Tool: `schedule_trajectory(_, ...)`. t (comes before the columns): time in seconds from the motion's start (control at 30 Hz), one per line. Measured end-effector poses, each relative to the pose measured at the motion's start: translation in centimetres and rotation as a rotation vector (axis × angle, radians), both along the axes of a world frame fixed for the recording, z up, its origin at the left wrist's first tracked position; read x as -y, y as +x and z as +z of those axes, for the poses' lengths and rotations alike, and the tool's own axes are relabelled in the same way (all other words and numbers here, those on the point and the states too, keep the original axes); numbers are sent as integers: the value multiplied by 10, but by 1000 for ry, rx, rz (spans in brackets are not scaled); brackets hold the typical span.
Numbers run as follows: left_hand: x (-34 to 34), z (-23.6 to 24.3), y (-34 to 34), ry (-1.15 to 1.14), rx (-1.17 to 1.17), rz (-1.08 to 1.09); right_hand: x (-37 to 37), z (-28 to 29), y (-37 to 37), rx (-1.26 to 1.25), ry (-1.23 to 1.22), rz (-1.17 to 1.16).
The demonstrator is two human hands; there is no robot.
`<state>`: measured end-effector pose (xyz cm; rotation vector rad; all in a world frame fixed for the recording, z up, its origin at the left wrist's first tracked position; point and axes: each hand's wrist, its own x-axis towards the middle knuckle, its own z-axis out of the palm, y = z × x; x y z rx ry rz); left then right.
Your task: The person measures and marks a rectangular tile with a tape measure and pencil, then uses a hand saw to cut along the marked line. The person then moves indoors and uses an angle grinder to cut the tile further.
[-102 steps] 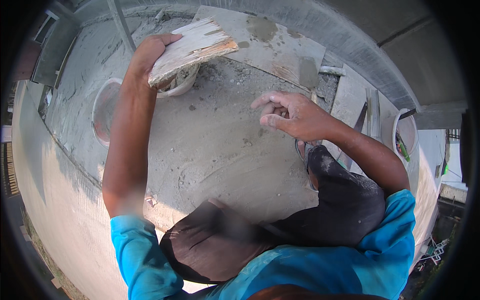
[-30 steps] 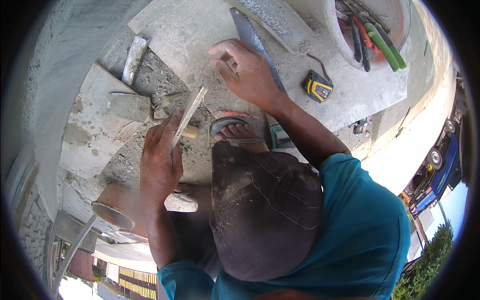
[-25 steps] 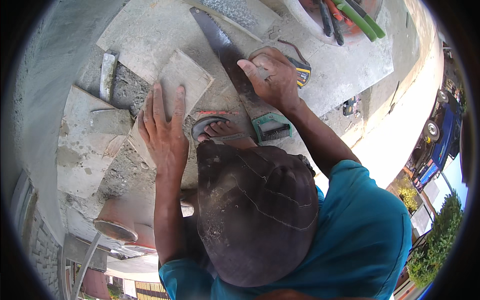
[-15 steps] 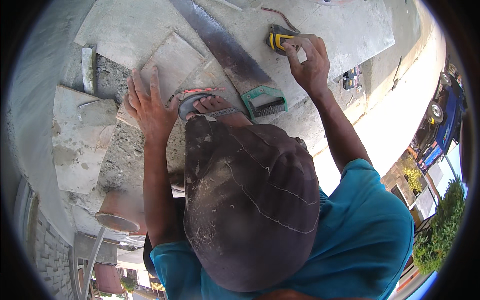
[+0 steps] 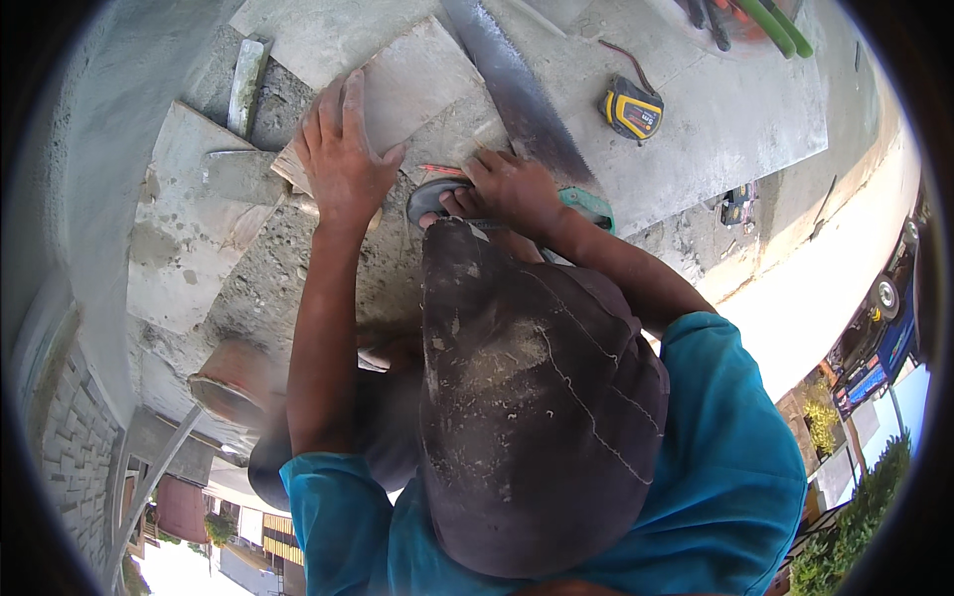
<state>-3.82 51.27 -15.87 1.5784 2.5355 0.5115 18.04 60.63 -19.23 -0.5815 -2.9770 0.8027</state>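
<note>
My left hand point(image 5: 343, 149) lies flat over the left part of a pale wooden board point(image 5: 417, 84), fingers stretched and thumb held wide of them. My right hand point(image 5: 512, 189) is lower and to the right, its fingers bent down beside one end of a thin red pencil point(image 5: 442, 170); I can't tell whether they pinch it or only come near it. The board sits tilted in my view, just ahead of my sandalled foot point(image 5: 427, 204), with the pencil between its lower edge and the sandal.

Just right of the board is a handsaw, its dark, scuffed blade point(image 5: 522, 89) running up and away from me, its green handle point(image 5: 588, 207) partly hidden by my right forearm. Further right, a yellow and black tape measure point(image 5: 632, 107) rests on a wide grey sheet point(image 5: 735, 149), near the saw but apart from it. Beyond it, green-handled tools point(image 5: 780, 25) show at the upper edge.

To my left lie a stained panel point(image 5: 179, 248) and a short, narrow strip point(image 5: 246, 87) (caked and dusty, like much around me). A reddish bucket point(image 5: 234, 377) is lower down on that side, somewhat blurred
</note>
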Motion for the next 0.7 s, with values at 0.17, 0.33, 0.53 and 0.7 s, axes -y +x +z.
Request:
schedule_trajectory(0.17,0,0,-1,-67,35,-24,-18,30,3,-201,15,-70)
schedule_trajectory(0.33,2,0,3,-167,98,16,-79,64,57,-192,22,-297)
schedule_trajectory(0.53,6,-7,13,-163,134,33,-115,58,63,-103,299,-377)
schedule_trajectory(0.7,-9,27,33,153,351,-32,-120,47,69,-45,277,-359)
